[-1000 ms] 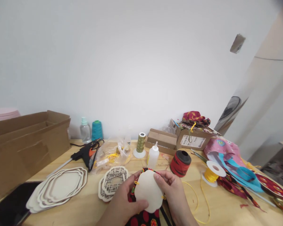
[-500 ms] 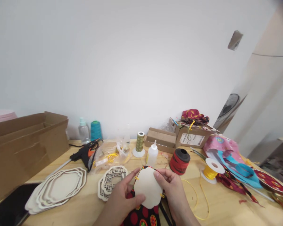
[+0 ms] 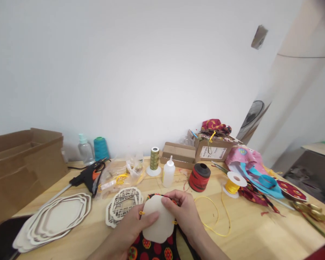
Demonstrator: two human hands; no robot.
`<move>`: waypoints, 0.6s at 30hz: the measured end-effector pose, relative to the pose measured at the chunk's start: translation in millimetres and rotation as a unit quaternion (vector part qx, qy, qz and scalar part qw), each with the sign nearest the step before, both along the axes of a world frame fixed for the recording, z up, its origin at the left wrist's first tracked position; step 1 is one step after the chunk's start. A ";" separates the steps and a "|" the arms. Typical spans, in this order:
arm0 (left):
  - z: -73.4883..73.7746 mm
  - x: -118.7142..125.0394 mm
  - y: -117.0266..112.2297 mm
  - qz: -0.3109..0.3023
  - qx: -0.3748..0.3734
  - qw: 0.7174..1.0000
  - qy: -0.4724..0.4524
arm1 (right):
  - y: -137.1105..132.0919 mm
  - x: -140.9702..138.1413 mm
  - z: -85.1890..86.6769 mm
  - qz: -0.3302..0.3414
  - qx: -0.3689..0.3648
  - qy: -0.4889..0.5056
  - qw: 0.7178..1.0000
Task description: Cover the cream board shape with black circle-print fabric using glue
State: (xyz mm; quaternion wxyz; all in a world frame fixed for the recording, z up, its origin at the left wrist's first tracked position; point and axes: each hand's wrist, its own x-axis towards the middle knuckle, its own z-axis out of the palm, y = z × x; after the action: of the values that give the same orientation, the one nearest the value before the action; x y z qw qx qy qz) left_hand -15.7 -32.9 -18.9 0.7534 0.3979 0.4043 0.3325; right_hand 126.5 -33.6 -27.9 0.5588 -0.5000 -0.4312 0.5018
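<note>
Between my hands is a pale scalloped panel (image 3: 157,229) with small yellow cord loops at its left and right edges. My left hand (image 3: 134,222) grips its left side, thumb flat across the front. At the upper right edge, my right hand (image 3: 180,209) pinches the panel with thumb and fingers. Black fabric with red and flowered dots (image 3: 147,249) shows behind and below the panel; a strip of it also shows along the top edge. How the fabric joins the panel's back is hidden. Just left of my hands lie lattice-cut wooden pieces (image 3: 126,203).
Scalloped wooden frames (image 3: 67,213) are stacked at left, near a glue gun (image 3: 88,177) and cardboard box (image 3: 43,166). A white squeeze bottle (image 3: 168,173), red ribbon roll (image 3: 199,177) and yellow cord spool (image 3: 233,185) stand beyond my hands. Loose yellow cord (image 3: 216,233) curls at right.
The whole view has shifted, so the table things appear further left. My left thumb now lies higher across the panel. Both hands keep their hold.
</note>
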 end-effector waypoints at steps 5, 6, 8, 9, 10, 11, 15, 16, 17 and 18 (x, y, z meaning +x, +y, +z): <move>6.0 -3.7 -0.5 -0.013 -0.030 0.999 0.000 | -0.6 4.0 3.6 0.035 0.018 0.020 0.999; 7.8 -4.4 -0.8 -0.011 -0.039 0.999 0.000 | -1.6 5.2 6.0 0.033 0.028 0.029 0.999; 10.7 -5.7 -1.8 0.004 -0.058 0.998 -0.002 | -4.0 7.9 11.1 0.025 0.034 0.047 0.998; 11.4 -6.3 -2.2 0.015 -0.068 0.998 -0.007 | -5.1 9.1 13.4 0.024 0.030 0.057 0.998; 11.7 -6.9 -2.5 0.026 -0.078 0.997 -0.011 | -6.0 10.1 15.2 0.027 0.022 0.066 0.997; 11.4 -7.4 -2.7 0.037 -0.089 0.995 -0.016 | -6.5 10.9 16.5 0.035 0.013 0.075 0.997; 7.5 -9.4 -1.6 0.051 -0.096 0.994 -0.021 | -6.2 11.5 16.8 0.074 0.005 0.096 0.993; 6.6 -9.7 -1.1 0.048 -0.086 0.995 -0.018 | -5.8 11.2 16.2 0.076 0.004 0.100 0.992; 6.0 -9.8 -0.6 0.043 -0.074 0.996 -0.012 | -5.3 11.0 15.6 0.074 0.003 0.104 0.992; 5.8 -9.8 -0.2 0.038 -0.061 0.997 -0.005 | -4.9 10.7 15.1 0.070 0.002 0.107 0.992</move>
State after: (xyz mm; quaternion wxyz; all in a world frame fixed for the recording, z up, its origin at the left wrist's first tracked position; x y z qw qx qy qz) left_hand -25.6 -33.0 -13.1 0.7651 0.3337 0.4353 0.3372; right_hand 137.3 -38.5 -12.8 0.5663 -0.4112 -0.4034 0.5895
